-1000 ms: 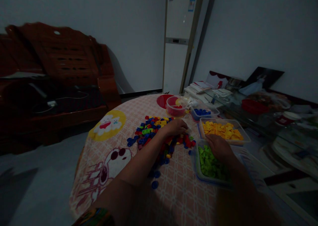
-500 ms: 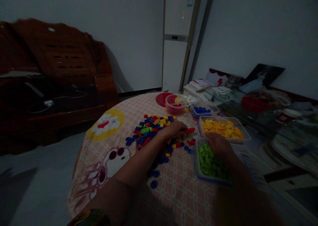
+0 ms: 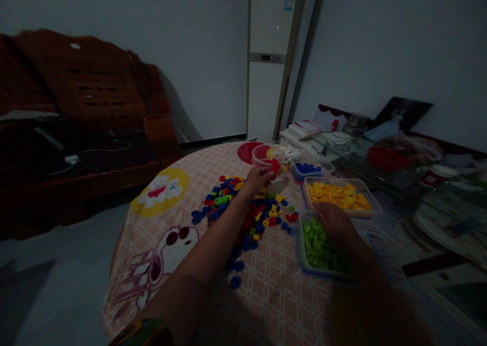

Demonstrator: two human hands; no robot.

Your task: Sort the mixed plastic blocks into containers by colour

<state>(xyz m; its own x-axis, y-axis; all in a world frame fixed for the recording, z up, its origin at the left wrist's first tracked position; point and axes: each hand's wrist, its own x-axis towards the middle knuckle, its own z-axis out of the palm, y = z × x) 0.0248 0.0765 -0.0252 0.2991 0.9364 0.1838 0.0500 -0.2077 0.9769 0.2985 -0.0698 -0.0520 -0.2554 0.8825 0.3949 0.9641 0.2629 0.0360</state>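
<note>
Beyond the far right side of the pile (image 3: 255, 216), the left hand (image 3: 262, 176) holds a red block (image 3: 274, 169), fingertips clamped on it. Block is raised at the near rim of the round tub (image 3: 255, 158); whether it touches the rim, cannot tell. Left forearm crosses over the pile and hides part of it.

Right of the pile, the right hand (image 3: 332, 221) lies over the far end of the green box (image 3: 301, 247), fingers near the close rim of the yellow box (image 3: 376, 204). Cannot tell if its grip is together or apart, or on anything.

Pile itself: mixed red, blue, yellow and green pieces, heaped loosely on the patterned cloth (image 3: 266, 305). Two blue discs (image 3: 237, 274) lie apart on its near side.

Right of the pile, near to far: green box with green blocks (image 3: 321, 249), yellow box with yellow blocks (image 3: 338, 197), blue blocks (image 3: 309, 168) in a clear box (image 3: 326, 172). Beyond the pile, red pieces show in the tub, a red disc (image 3: 244, 153) just beside it. Left of the pile, a yellow bear print (image 3: 167, 204) on the cloth; farther left, well apart, a wooden bench (image 3: 102, 77).
</note>
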